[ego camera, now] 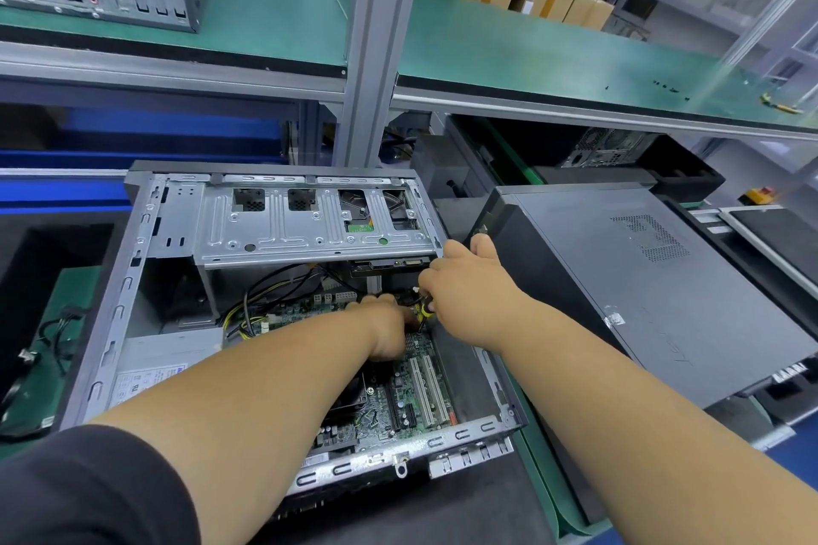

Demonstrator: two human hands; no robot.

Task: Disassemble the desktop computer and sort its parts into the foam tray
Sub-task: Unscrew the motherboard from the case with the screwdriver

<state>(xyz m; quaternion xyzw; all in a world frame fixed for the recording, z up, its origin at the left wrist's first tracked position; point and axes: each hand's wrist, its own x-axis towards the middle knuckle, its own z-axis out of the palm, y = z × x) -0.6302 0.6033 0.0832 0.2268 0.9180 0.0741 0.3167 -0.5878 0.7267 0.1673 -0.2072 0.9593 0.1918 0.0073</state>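
- The desktop computer (283,301) lies open on its side in the middle of the bench, just beside the foam tray (40,261) on its left. Its motherboard (411,394) faces up, and the drive cage (310,217) sits across the far end.
- Both hands meet deep inside the case, under the edge of the drive cage, where a bundle of cables (252,314) reaches the board.
- The left hand (385,332) rests low over the board with the fingers curled down. I cannot tell whether they clamp on something, because the hand itself hides them.
- The right hand (469,279) has its fingers bent together around a small yellow and black thing (426,309), maybe a connector or a tool handle. It is too small to tell which.
- Risk: if it is a connector and the latch is not pressed, I think a hard pull can tear the wires or bend the pins on the board.
- Risk: the metal edge of the drive cage is just above the knuckles, so a sudden release can knock the hand against it.
- Risk: the left forearm lies over the white slots (427,389), and weight there can stress the board.
- Outward, the side panel (642,279) leans just beside the right wrist; an elbow move could push it.
- Some loose cables (57,336) already lie in the tray's green-floored compartment.
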